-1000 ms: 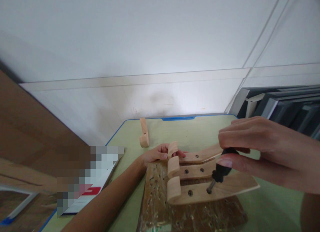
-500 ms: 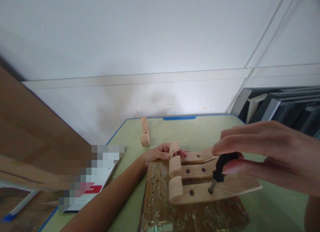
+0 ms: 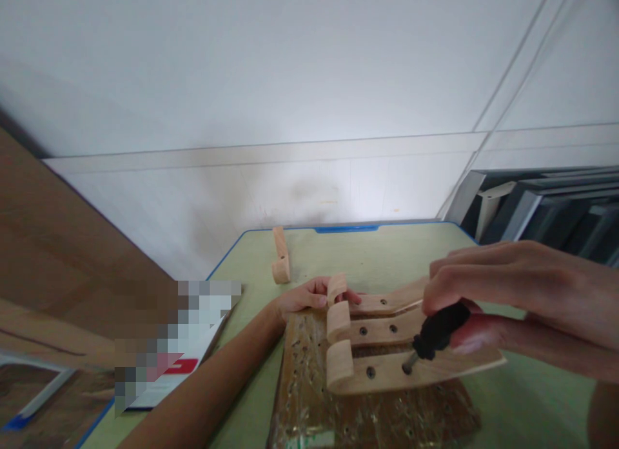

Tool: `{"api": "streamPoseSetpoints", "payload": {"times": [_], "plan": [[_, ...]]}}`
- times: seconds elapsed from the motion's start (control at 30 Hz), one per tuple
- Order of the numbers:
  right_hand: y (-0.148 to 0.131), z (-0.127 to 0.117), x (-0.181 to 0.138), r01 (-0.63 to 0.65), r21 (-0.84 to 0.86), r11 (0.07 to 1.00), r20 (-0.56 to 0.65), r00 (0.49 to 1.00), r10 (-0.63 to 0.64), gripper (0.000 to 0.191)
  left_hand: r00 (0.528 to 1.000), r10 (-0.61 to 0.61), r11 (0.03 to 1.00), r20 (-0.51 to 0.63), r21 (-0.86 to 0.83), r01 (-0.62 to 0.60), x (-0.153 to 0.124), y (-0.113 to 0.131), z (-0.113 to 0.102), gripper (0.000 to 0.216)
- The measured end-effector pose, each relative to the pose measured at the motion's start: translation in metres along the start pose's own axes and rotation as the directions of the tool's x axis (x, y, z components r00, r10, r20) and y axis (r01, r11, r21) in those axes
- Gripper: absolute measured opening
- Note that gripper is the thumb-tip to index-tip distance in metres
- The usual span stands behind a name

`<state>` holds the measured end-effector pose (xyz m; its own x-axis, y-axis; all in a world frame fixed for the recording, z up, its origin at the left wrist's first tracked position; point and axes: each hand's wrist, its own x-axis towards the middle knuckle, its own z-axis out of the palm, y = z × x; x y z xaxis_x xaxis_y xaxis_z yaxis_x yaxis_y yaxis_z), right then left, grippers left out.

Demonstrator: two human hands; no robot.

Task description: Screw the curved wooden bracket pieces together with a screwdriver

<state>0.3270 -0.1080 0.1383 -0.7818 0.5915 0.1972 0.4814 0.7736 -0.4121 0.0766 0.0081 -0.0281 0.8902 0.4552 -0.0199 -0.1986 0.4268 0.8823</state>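
My right hand (image 3: pixel 503 300) grips a black-handled screwdriver (image 3: pixel 442 329), tilted, its metal tip down in a hole near the middle of the closest wooden strip. That strip belongs to a pale wooden piece (image 3: pixel 374 352) with three side-by-side strips, each ending at the left in a rounded curl. Dark screw heads show in the strips. My left hand (image 3: pixel 309 294) closes round the far curl, its fingers partly hidden behind the wood. Beneath the piece lies a brown block (image 3: pixel 300 397) wrapped in clear tape and dotted with holes.
A small hooked wooden part (image 3: pixel 280 259) lies at the back of the green table (image 3: pixel 387 249). At the left edge is a white sheet (image 3: pixel 193 346) with a red mark, partly blurred. Dark flat panels (image 3: pixel 546 204) lean at the right, and a wall rises behind.
My right hand and the screwdriver handle have shifted slightly right and down, so the screwdriver leans more. Its tip stays in the same hole. My left hand has not moved.
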Motion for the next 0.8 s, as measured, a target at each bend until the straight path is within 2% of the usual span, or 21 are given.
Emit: {"api": "streamPoseSetpoints", "payload": {"times": [0.23,0.43,0.6,0.8], "plan": [[-0.0047,-0.0030,0.0009,-0.015,-0.081,0.997,-0.034,0.999,0.012,0.013,0.999,-0.033,0.999,0.001,0.010,0.033,-0.0009,0.0031,0.0058,0.041],[-0.0026,0.0005,-0.0004,0.024,-0.177,0.984,-0.065,0.997,-0.036,0.014,1.000,-0.011,1.000,-0.010,0.007,0.011,-0.0009,0.0018,0.0031,0.027],[0.0011,0.0032,-0.0003,0.007,-0.184,0.983,-0.059,0.998,-0.019,0.010,1.000,-0.012,1.000,-0.007,-0.003,0.012,-0.0006,0.0018,0.0029,0.028],[0.0039,0.0045,-0.0006,-0.013,-0.219,0.976,-0.069,0.998,-0.002,0.015,1.000,-0.006,1.000,-0.006,-0.010,0.006,-0.0009,-0.0006,-0.0005,0.023]]}}
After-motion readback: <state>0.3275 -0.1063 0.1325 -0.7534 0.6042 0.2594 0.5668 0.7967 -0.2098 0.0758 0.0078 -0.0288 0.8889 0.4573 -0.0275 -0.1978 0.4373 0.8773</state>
